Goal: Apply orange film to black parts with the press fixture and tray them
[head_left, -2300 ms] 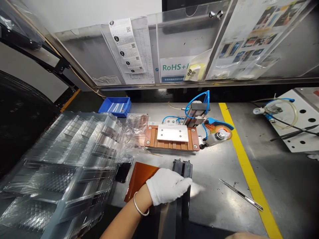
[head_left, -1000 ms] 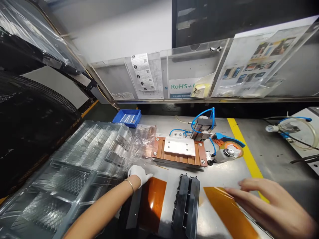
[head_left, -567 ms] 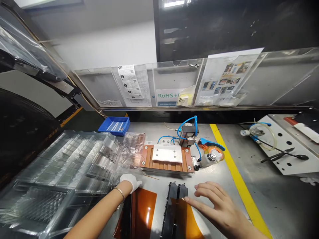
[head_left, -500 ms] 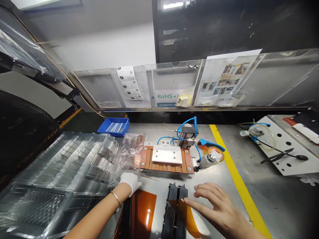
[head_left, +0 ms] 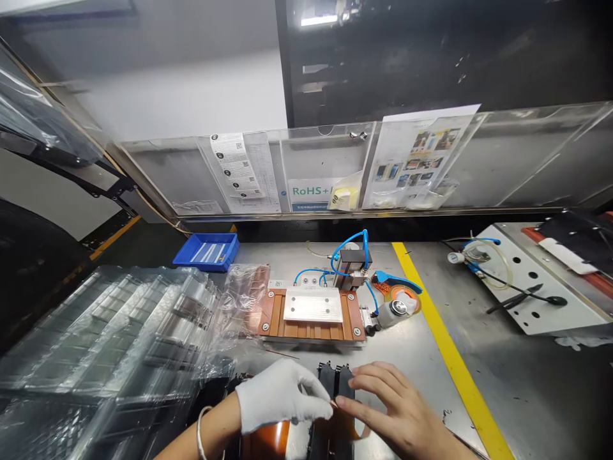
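My left hand [head_left: 285, 397], in a white glove, reaches over two long black plastic parts [head_left: 327, 377] with its thumb and finger pinched together. A thin coppery edge shows at the pinch, too small to name. An amber see-through film [head_left: 342, 427] lies across the black parts just below the fingertips. My bare right hand [head_left: 390, 409] is on the right side of these parts, its fingers stretched out and the thumb tip close to the left fingertips. Under the left wrist lies a glossy amber sheet [head_left: 268, 442], partly hidden.
Beyond the hands stands a brown fixture [head_left: 278, 326] with a silver plate [head_left: 313, 305] and blue air hoses. Stacked clear trays [head_left: 110, 332] fill the left. A blue bin [head_left: 225, 255], a tape dispenser [head_left: 400, 308] and a white control box [head_left: 507, 281] stand further off.
My left hand has moved right, from beside the clear trays to the black parts, and now pinches. The right hand has shifted slightly left. The view has tilted a little.
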### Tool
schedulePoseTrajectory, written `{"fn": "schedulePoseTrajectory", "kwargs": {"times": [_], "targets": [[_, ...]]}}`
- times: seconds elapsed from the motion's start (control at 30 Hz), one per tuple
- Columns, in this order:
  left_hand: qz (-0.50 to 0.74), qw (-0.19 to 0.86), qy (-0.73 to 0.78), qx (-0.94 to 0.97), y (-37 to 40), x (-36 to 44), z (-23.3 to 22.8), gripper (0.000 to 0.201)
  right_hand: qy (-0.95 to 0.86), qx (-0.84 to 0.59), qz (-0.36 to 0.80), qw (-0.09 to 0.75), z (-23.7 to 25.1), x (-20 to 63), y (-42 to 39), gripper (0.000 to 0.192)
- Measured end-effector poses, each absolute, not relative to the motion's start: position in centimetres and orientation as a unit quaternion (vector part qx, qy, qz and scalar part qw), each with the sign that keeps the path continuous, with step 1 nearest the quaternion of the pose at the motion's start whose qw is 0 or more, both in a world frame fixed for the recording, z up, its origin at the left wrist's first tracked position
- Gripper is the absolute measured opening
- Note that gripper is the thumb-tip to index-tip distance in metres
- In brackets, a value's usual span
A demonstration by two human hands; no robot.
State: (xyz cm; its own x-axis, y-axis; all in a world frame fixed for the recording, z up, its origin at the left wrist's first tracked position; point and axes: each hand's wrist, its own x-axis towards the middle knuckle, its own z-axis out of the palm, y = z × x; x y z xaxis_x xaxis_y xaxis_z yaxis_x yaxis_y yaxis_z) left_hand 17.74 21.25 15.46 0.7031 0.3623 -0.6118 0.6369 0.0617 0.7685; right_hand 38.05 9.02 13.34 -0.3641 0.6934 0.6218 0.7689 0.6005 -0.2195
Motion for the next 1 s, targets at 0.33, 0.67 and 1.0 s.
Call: {"fn": "schedulePoseTrajectory", "kwargs": {"times": [0.33,0.67,1.0], "targets": [[0.020,0.393,0.440,0.807,22.7,14.9,13.7,0.024,-0.399,-0.739,0.340,0.423,5.8,42.4,10.4,0.046],[0.204,0.555,0.526,0.611,24.6,15.2,14.4,0.033,-0.282,-0.701,0.464,0.463,1.6,42.2,14.3,0.087],[0.230,0.582,0.551,0.552,27.1,15.3,9.6,0.042,-0.070,-0.557,0.585,0.585,2.1,38.1,13.9,0.054]]}}
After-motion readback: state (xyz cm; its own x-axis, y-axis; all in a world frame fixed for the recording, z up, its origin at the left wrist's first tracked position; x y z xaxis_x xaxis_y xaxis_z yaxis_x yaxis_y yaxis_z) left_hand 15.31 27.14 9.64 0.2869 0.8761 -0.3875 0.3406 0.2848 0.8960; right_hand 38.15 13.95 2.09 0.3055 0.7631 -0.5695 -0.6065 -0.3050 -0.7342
